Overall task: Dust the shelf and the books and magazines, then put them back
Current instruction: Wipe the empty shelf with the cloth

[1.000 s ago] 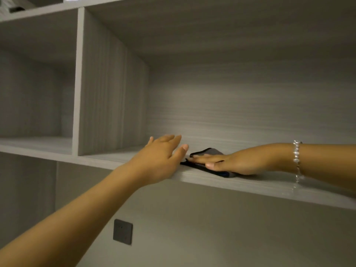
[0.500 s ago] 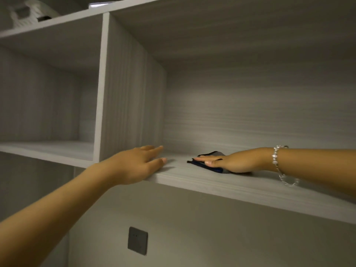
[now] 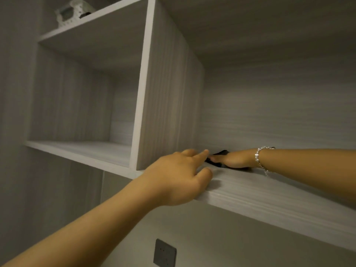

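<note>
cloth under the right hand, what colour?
Dark, nearly black, cloth pressed under the right hand on the shelf; head view, the only one.

The light is dim, warm and even, with no glare anywhere, and the pale grey wood-grain shelf [image 3: 260,191] looks muted and slightly grainy. Soft shadows gather under the top panel and in the back corners of the compartments, and a faint one lies on the board beside the left hand [image 3: 177,178]. Straight edges bow towards the borders, and the small white object on top [image 3: 74,11] is blurred
</note>
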